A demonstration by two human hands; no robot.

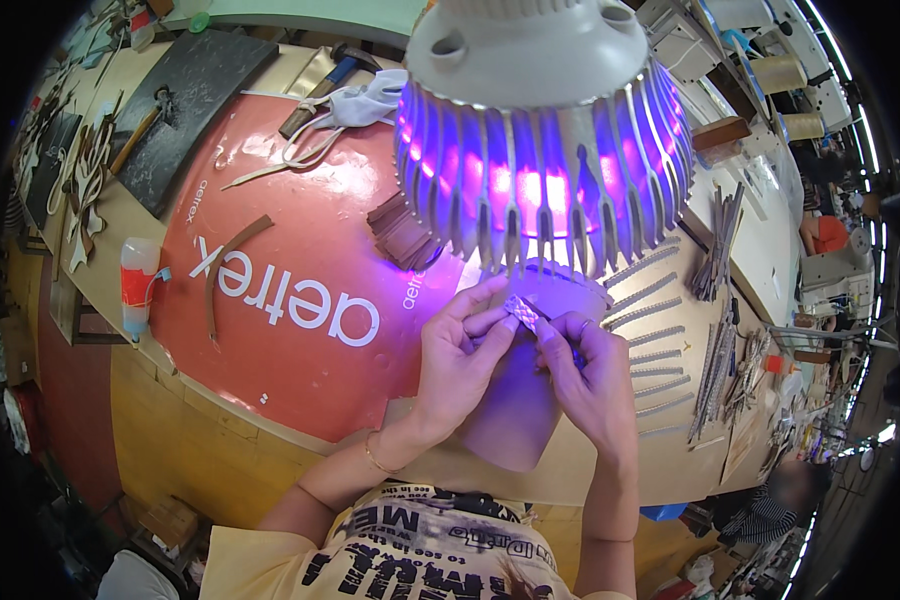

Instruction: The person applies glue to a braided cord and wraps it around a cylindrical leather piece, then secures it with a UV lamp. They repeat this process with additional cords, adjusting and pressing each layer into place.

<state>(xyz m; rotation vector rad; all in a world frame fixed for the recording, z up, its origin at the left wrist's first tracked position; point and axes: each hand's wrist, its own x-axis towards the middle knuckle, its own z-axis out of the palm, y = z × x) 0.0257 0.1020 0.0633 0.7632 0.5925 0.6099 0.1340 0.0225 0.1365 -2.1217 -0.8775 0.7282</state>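
Observation:
Between my hands is a small strip with a pale crisscross pattern (523, 312), lit violet. My left hand (455, 350) pinches its left end with thumb and fingers. Closed on its right end is my right hand (582, 365). Just above hangs a large lamp (530, 60) with metal fins, glowing purple and hiding part of the table behind it. Beneath my hands lies a smooth grey-brown sheet (515, 425), partly covered by them. Several narrow textured strips (655, 357) are laid out in a row right of my right hand.
A red printed sheet (300, 385) covers the table's left part, with a brown strip (215, 290) and stacked brown pieces (402, 232) on it. A white-and-red bottle (138, 290) stands at the left edge. Behind are a hammer (342, 72) and dark slab (195, 115); bundled strips (718, 245) lie right.

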